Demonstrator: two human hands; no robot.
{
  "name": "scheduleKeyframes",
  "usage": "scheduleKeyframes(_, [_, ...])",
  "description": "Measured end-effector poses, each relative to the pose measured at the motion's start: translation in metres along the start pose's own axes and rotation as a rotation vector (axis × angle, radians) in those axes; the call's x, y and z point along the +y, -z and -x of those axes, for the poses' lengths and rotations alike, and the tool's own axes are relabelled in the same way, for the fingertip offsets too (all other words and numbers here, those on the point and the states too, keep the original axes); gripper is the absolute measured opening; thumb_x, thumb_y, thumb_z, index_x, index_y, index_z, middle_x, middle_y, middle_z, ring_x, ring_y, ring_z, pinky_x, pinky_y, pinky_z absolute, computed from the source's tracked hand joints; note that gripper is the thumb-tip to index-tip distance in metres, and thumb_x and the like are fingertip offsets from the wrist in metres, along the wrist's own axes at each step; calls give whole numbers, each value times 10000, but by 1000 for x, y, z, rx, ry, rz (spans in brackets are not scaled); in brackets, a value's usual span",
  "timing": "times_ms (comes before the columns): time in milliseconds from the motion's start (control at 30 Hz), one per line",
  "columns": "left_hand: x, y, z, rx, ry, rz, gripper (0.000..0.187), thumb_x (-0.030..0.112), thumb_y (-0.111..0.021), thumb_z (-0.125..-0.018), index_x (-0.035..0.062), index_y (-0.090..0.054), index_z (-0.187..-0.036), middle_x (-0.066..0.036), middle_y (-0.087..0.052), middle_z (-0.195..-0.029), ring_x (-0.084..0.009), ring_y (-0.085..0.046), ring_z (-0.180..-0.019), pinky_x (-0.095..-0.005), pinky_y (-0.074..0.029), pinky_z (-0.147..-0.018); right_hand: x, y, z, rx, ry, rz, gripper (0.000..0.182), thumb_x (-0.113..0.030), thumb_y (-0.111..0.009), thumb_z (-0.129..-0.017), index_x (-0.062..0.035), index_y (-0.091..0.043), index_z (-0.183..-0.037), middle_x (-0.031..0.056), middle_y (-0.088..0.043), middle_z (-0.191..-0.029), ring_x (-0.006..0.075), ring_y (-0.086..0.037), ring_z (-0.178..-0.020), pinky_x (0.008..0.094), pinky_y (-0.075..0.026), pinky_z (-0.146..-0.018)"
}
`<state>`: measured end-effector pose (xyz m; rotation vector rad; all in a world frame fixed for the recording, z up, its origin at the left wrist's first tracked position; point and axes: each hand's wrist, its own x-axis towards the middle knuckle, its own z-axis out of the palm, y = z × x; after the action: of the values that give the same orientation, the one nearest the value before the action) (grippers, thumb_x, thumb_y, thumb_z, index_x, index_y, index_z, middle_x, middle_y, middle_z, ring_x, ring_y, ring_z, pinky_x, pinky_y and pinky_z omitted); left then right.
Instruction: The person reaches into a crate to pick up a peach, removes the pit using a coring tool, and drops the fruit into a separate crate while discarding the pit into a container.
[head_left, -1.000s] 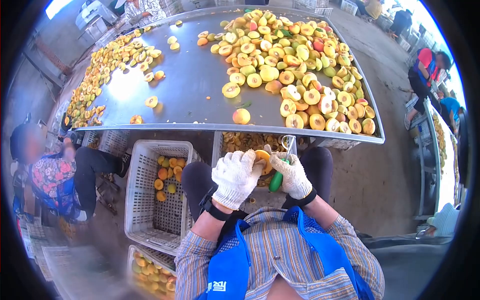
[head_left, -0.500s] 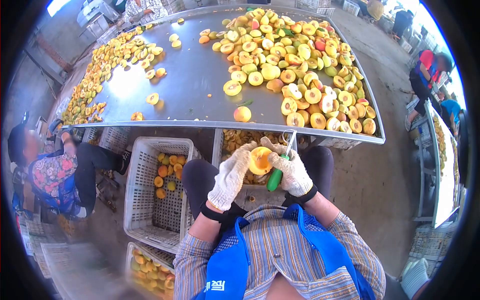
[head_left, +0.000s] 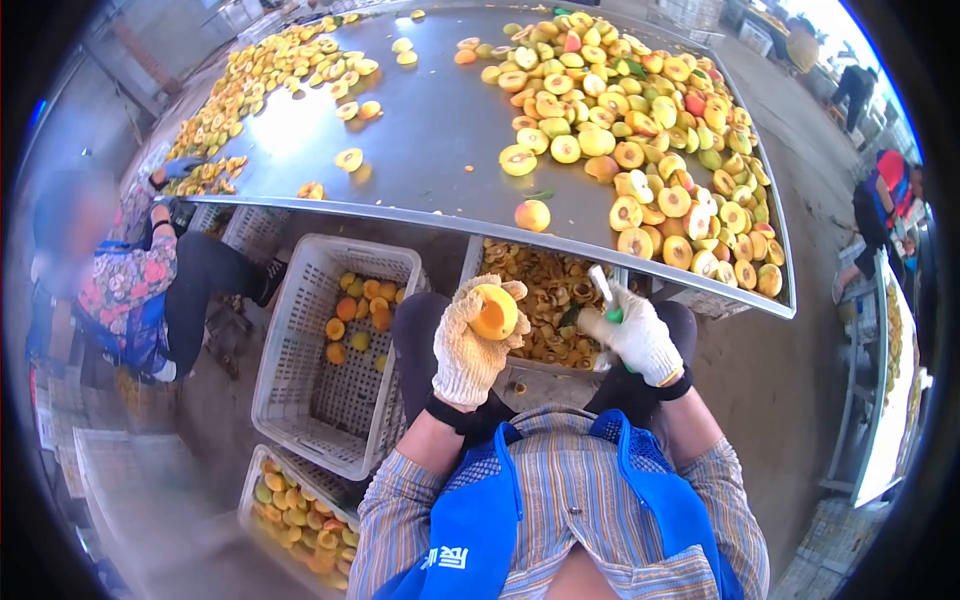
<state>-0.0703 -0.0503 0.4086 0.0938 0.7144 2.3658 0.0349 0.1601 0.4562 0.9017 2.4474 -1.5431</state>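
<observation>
My left hand (head_left: 464, 360), in a cotton work glove, holds a yellow-orange peach half (head_left: 494, 312) in its fingers, pit hollow toward me. My right hand (head_left: 645, 340), also gloved, is apart from it to the right, closed round a green-handled pitting tool (head_left: 614, 313). The tool's pale metal end points up and is smeared by motion. Below both hands, between my knees, stands a crate (head_left: 471, 262) filled with peach pits and scraps (head_left: 545, 270).
A metal table (head_left: 420, 130) ahead bears halved peaches (head_left: 640, 120) on the right and more (head_left: 270, 75) on the left. Left of my knees, a grey crate (head_left: 262, 385) holds several peaches; a fuller crate (head_left: 250, 500) stands behind it. Another person (head_left: 130, 270) sits at left.
My hands have come apart. The left has turned up with the peach half; the right has drawn away to the right with the tool. The view has shifted, so the table sits further right.
</observation>
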Motion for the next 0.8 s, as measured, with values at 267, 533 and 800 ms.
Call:
scheduleKeyframes(267, [15, -3, 2, 61, 2, -62, 421, 402, -519, -1015, 55, -603, -1237, -141, -687, -992, -255, -678, -765, -326, -536, -626, -23, -13, 29, -325, 246, -237, 454, -248, -720, -883, -99, -595, -1293, 34, -641, -816, 145, -638, -707, 294, -520, -677])
scheduleKeyframes(533, [7, -14, 10, 114, -31, 57, 423, 404, -559, -1007, 15, -625, -1158, -147, -679, -1000, -254, -677, -882, -368, -561, -821, -33, -50, 40, -78, 618, 439, 502, -347, -685, -900, -131, -564, -1337, 91, -714, -800, 312, -706, -669, 403, -556, -602])
scheduleKeyframes(800, [-3, -19, 18, 289, -25, -119, 455, 460, -573, -995, 21, -654, -1083, -123, -676, -951, -227, -671, -837, -332, -556, -758, -27, -58, 36, 84, 717, 677, 351, -354, -714, -864, -77, -642, -1065, 94, -682, -690, 310, -689, -615, 406, -550, -554])
